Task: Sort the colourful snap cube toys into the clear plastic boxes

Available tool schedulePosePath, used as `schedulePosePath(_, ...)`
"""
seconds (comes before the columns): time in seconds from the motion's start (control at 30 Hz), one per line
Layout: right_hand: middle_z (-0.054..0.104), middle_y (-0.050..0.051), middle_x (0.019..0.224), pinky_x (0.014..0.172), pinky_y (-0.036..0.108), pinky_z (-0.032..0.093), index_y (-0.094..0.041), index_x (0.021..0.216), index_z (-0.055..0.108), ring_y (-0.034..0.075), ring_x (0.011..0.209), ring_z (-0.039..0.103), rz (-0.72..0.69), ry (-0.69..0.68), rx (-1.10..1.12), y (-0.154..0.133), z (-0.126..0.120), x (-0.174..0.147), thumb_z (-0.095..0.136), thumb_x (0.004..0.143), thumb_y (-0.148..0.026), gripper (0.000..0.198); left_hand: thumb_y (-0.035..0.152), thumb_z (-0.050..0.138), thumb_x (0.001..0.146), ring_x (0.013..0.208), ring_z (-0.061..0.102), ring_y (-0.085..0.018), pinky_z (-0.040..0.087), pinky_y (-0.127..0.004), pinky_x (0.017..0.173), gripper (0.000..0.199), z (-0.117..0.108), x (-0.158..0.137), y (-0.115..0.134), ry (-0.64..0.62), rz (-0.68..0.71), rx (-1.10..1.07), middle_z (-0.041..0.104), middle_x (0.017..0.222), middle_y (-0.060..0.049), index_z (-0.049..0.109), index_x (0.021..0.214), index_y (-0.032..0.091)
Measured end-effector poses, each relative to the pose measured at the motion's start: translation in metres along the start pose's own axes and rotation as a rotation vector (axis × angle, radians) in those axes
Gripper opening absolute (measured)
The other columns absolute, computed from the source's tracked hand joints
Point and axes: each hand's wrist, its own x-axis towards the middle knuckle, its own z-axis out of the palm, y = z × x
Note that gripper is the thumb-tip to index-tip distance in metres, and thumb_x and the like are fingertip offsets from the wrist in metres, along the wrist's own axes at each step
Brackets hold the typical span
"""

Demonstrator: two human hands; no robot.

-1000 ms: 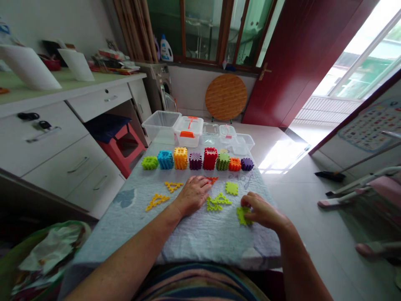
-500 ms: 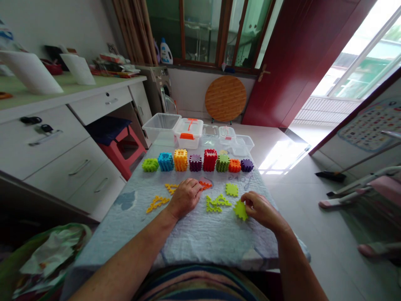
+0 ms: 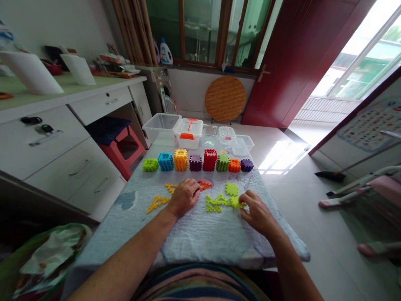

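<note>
So the right hand [image 3: 257, 211] has a lime square tile [image 3: 234, 202] pinched at its right edge, near the middle-right of the cloth-covered table [image 3: 203, 244]. That tile sits just below another lime square [image 3: 232, 189] and beside a lime triangle frame [image 3: 223, 203]; can't tell if any edges lock together. Left of that there's a second lime frame [image 3: 214, 208], which seems to touch the first.

The left hand [image 3: 185, 195] is curled with its fingertips by an orange triangle frame [image 3: 206, 183]. Can't tell if it's gripping it. Two yellow triangle frames [image 3: 153, 204] lie on that hand's other side.

Progress-wise, I'd say it's mixed: eight chunky blocks [image 3: 181, 160] look fully put together in a row, while the flat pieces up front look unassembled. Clear plastic boxes [image 3: 189, 134] stand behind the row.
</note>
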Motion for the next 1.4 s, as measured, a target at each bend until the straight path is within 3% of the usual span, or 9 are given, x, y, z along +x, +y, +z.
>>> schedulePosePath(0.23,0.057,0.009,0.119,0.099,0.042,0.042,-0.021,0.121,0.055,0.026,0.108,0.050,0.000,-0.136,0.038,0.003,-0.006,0.003,0.062,0.075,-0.015,0.046,0.015,0.052,0.090,0.088,0.054,-0.021,0.046,-0.034,0.082,0.011,0.000,-0.001,0.000,0.000,0.004,-0.013,0.061,0.089,-0.006,0.061,0.085,0.018)
schedulePosePath(0.37,0.057,0.010,0.112,0.096,0.042,0.044,-0.020,0.119,0.057,0.025,0.102,0.050,0.006,-0.183,0.025,0.002,-0.004,0.006,0.061,0.074,-0.013,0.046,0.015,0.052,0.089,0.088,0.054,-0.021,0.046,-0.035,0.082,0.011,0.000,-0.001,0.000,-0.001,0.002,-0.013,0.062,0.089,-0.006,0.061,0.085,0.018)
schedulePosePath(0.57,0.054,0.007,0.106,0.094,0.040,0.044,-0.020,0.112,0.055,0.024,0.100,0.049,-0.019,-0.147,0.058,0.001,-0.007,0.013,0.061,0.068,-0.012,0.045,0.014,0.050,0.089,0.090,0.055,-0.021,0.047,-0.037,0.084,0.013,-0.001,0.000,0.001,-0.001,0.001,-0.025,0.062,0.089,-0.007,0.062,0.086,0.018)
schedulePosePath(0.73,0.053,0.007,0.105,0.094,0.040,0.044,-0.021,0.108,0.053,0.024,0.101,0.050,-0.021,-0.048,0.071,0.009,-0.007,0.040,0.059,0.066,-0.012,0.043,0.014,0.051,0.089,0.089,0.055,-0.021,0.047,-0.036,0.084,0.012,-0.001,0.000,0.001,-0.006,-0.002,-0.029,0.062,0.089,-0.006,0.062,0.086,0.018)
schedulePosePath(0.9,0.053,0.009,0.108,0.096,0.042,0.042,-0.018,0.110,0.055,0.026,0.104,0.050,0.018,-0.066,0.051,0.018,0.003,0.062,0.062,0.070,-0.016,0.040,0.015,0.051,0.089,0.091,0.055,-0.022,0.047,-0.036,0.085,0.012,-0.001,-0.001,0.001,-0.011,-0.001,-0.026,0.062,0.090,-0.007,0.062,0.087,0.018)
schedulePosePath(1.23,0.055,0.007,0.105,0.093,0.039,0.042,-0.019,0.108,0.056,0.023,0.101,0.051,0.017,-0.080,0.074,0.024,0.019,0.059,0.059,0.070,-0.015,0.038,0.015,0.051,0.089,0.091,0.055,-0.022,0.047,-0.036,0.086,0.011,-0.001,-0.001,0.000,-0.019,0.001,-0.020,0.062,0.091,-0.007,0.062,0.089,0.019)
schedulePosePath(1.4,0.056,0.009,0.112,0.097,0.042,0.041,-0.018,0.123,0.052,0.024,0.105,0.051,0.018,-0.066,0.101,0.029,0.023,0.058,0.060,0.069,-0.016,0.054,0.015,0.051,0.089,0.091,0.055,-0.022,0.047,-0.036,0.085,0.012,-0.001,-0.001,0.001,-0.021,0.001,-0.020,0.062,0.091,-0.007,0.062,0.088,0.019)
